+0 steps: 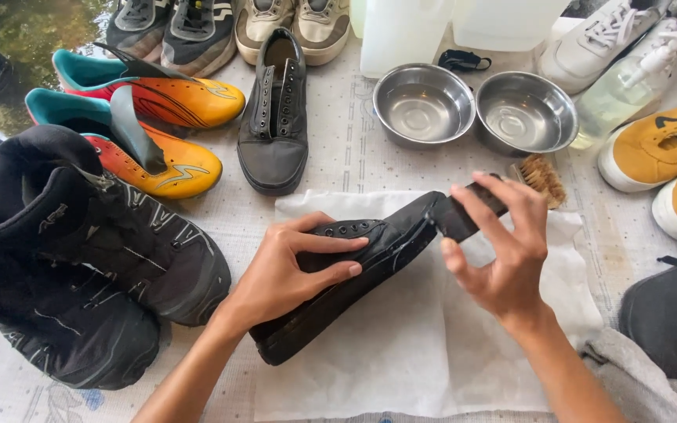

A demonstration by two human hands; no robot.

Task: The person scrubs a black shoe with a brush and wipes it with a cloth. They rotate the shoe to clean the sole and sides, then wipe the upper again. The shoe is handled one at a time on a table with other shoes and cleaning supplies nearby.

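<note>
Head view: left hand [291, 274] grips black canvas lace-less shoe [354, 266]; right hand [503, 251], at 3 o'clock, pinches dark brush [472, 210]. Keep strokes short, shoe steady.

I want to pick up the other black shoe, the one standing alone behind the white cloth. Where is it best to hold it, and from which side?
Probably grip the black shoe at its open collar, coming from above at the heel end. It stands upright on its sole, toe toward the person, laces absent, so the opening gapes wide for fingers. The orange boots crowd its left; the right side toward the steel bowl is freer.
</note>
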